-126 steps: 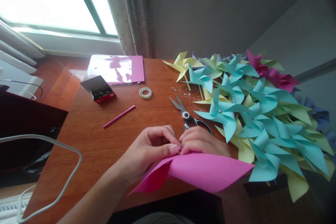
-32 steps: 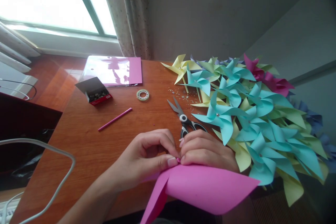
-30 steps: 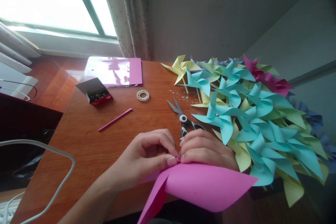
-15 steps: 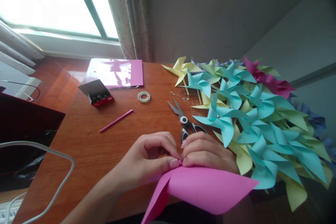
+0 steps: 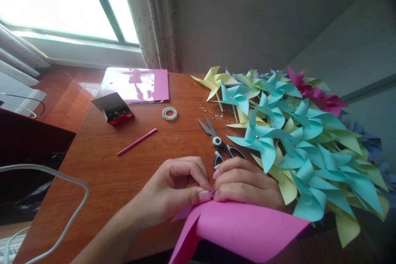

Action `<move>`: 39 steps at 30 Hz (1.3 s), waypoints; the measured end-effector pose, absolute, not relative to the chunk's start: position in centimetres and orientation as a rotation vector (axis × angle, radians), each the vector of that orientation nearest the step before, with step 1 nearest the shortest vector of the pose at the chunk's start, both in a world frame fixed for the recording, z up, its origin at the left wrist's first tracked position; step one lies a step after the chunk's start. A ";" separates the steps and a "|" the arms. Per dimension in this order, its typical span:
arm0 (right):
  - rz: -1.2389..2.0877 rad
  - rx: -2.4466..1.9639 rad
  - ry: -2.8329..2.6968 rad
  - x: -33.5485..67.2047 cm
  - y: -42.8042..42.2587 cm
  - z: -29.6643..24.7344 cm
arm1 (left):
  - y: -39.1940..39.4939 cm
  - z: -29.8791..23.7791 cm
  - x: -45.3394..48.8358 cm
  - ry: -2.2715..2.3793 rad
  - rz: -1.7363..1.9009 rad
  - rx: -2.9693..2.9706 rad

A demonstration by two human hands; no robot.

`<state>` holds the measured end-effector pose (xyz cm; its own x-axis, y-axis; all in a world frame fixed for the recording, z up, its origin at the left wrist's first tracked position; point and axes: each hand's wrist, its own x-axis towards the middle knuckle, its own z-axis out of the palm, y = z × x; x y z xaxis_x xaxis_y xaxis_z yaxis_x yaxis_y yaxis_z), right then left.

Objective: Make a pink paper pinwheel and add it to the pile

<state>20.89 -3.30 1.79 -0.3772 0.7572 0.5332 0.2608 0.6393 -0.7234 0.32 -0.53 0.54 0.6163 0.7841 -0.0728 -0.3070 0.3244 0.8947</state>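
Observation:
Both hands meet at the near edge of the wooden table [image 5: 102, 173]. My left hand [image 5: 175, 187] and my right hand [image 5: 246, 181] are closed, fingertips pinched together on the folded centre of a pink paper sheet [image 5: 244, 229] curled toward me. A tiny pink tip shows between the thumbs. Black-handled scissors [image 5: 218, 142] lie just beyond my right hand.
A heap of paper pinwheels [image 5: 293, 132], blue, yellow, green and magenta, fills the right side. Farther out lie a pink stick [image 5: 137, 142], a tape roll [image 5: 170, 113], an open box of pins [image 5: 115, 109], pink sheets in a sleeve [image 5: 136, 85] and scattered small bits. A white cable [image 5: 71, 214] loops at left.
The hands have kept their pinch on the pink paper. The paper's near flaps have curled and dropped lower toward me; the view has shifted slightly.

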 end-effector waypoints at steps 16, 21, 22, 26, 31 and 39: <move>0.724 -0.797 -1.832 20.7 -2.5 1.0 | -0.2 0.7 0.5 0.617 0.777 1.104; 0.924 -0.897 -1.656 20.3 -2.0 1.1 | 0.0 0.2 0.7 0.639 0.775 0.987; 0.931 -0.914 -1.621 20.2 -2.1 1.1 | -0.1 0.2 0.7 0.664 0.765 0.962; 0.991 -1.032 -1.439 20.6 -2.6 0.8 | -0.3 0.4 0.8 0.717 0.737 0.878; 1.021 -1.243 -1.149 21.5 -3.2 -0.2 | -0.2 0.5 1.0 0.777 0.674 0.897; 0.901 -1.403 -1.035 21.4 -3.7 1.0 | -0.1 0.0 0.9 0.881 0.573 1.092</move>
